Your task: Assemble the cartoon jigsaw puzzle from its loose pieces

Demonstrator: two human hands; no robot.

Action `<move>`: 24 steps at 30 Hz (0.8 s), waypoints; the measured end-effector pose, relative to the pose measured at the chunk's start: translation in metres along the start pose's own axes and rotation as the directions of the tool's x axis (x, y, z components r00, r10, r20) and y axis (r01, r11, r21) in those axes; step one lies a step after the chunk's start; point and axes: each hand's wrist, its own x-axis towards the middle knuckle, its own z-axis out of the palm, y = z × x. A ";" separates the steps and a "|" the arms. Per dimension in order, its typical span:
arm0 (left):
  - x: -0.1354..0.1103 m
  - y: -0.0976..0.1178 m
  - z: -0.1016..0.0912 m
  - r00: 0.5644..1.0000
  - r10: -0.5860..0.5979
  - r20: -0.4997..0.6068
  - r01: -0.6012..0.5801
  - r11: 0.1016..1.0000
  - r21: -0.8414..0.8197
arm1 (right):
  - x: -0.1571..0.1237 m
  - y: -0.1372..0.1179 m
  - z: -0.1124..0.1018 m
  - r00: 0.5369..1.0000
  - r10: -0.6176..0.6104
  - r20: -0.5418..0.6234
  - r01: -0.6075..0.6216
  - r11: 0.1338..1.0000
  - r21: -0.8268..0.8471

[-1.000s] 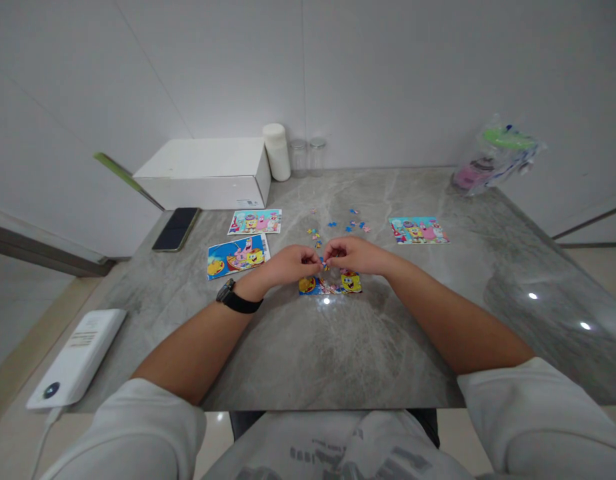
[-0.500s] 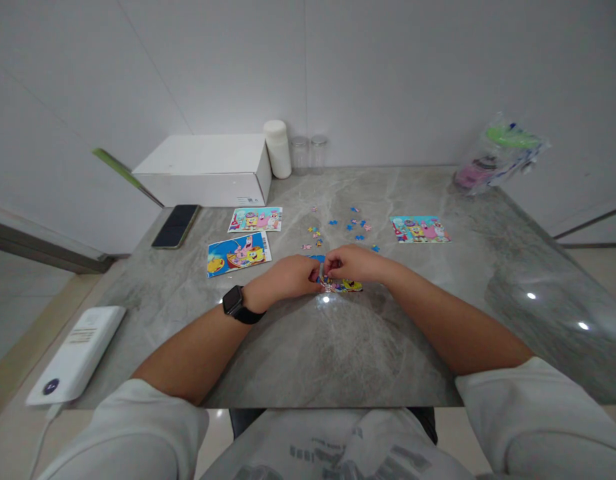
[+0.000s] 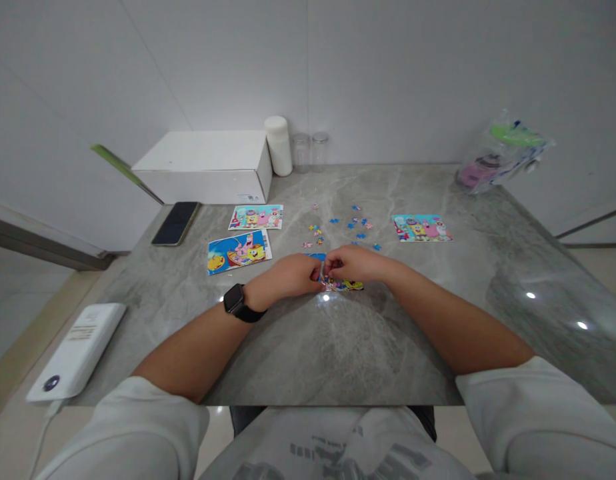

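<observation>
Near side: grey tabletop [image 3: 338, 353] bare between the forearms, front edge up to the puzzle [image 3: 351, 285]; low entry possible here. Directly above the puzzle: blocked, left hand [image 3: 299, 275] and right hand [image 3: 357, 263] close in over it, little gap between fingertips.

Beyond the hands: loose pieces [image 3: 361, 236] scattered flat, in the way of a sliding hand only. Lane open between these and the right-hand card [image 3: 422, 228]; more bare surface right of that card.

Left: two flat cards [image 3: 239, 253] and phone [image 3: 177, 224], passable from above. Back left: white box [image 3: 198, 185], bottle [image 3: 279, 147], clear jars [image 3: 301, 155] form a tall barrier. Back right: bagged cup [image 3: 481, 170] upright; open stretch between jars and cup, ending at the wall [image 3: 388, 80]
</observation>
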 end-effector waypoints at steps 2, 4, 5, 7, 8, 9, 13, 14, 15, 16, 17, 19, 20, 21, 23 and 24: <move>0.000 0.000 0.000 1.000 0.004 -0.003 -0.004 1.000 0.001 | 0.000 0.001 0.001 1.000 -0.002 -0.008 0.002 1.000 0.006; 0.000 0.001 0.001 1.000 0.009 -0.006 -0.009 1.000 0.002 | 0.001 0.003 0.002 1.000 -0.007 -0.013 0.007 1.000 0.009; 0.000 0.001 0.001 1.000 0.011 -0.007 -0.011 1.000 0.005 | 0.001 0.003 0.003 1.000 -0.010 -0.012 0.010 1.000 0.008; 0.000 0.001 0.001 1.000 0.012 -0.006 -0.012 1.000 0.011 | 0.001 0.004 0.003 1.000 -0.006 -0.004 0.006 1.000 0.005; 0.000 0.001 0.001 1.000 0.011 -0.003 -0.011 1.000 0.014 | 0.001 0.003 0.004 1.000 -0.002 -0.001 0.002 1.000 -0.002; 0.000 0.002 0.001 1.000 0.011 -0.002 -0.011 1.000 0.016 | 0.001 0.002 0.004 1.000 0.002 0.000 -0.002 1.000 -0.014; 0.000 0.001 0.002 1.000 0.016 -0.005 -0.016 1.000 0.004 | 0.000 -0.003 0.005 1.000 0.009 -0.027 -0.012 0.995 -0.100; 0.001 0.001 0.002 1.000 0.016 -0.006 -0.016 1.000 0.001 | -0.001 -0.005 0.006 0.999 0.010 -0.038 -0.014 0.993 -0.118; 0.001 0.001 0.003 1.000 0.014 -0.007 -0.014 1.000 0.002 | -0.001 -0.007 0.006 0.999 0.012 -0.048 -0.018 0.991 -0.133; 0.001 0.000 0.003 1.000 0.011 -0.008 -0.011 1.000 0.005 | -0.002 -0.009 0.006 0.998 0.013 -0.055 -0.021 0.989 -0.145; 0.001 0.000 0.003 1.000 0.009 -0.011 -0.009 1.000 0.008 | -0.003 -0.011 0.006 0.998 0.015 -0.061 -0.024 0.988 -0.155; 0.001 0.000 0.004 1.000 0.008 -0.019 -0.008 1.000 0.011 | -0.004 -0.014 0.007 0.998 0.017 -0.068 -0.029 0.984 -0.177; 0.001 0.000 0.004 1.000 0.009 -0.021 -0.009 1.000 0.011 | -0.005 -0.016 0.007 0.997 0.019 -0.072 -0.032 0.982 -0.188; 0.001 0.001 0.003 1.000 0.011 -0.020 -0.011 1.000 0.011 | -0.005 -0.017 0.007 0.997 0.020 -0.076 -0.035 0.980 -0.197; 0.001 0.002 0.002 1.000 0.011 -0.010 -0.011 1.000 0.013 | -0.006 -0.020 0.007 0.996 0.025 -0.085 -0.043 0.976 -0.214; 0.000 0.002 0.002 1.000 0.011 -0.003 -0.011 1.000 0.015 | -0.007 -0.021 0.008 0.996 0.028 -0.088 -0.048 0.973 -0.225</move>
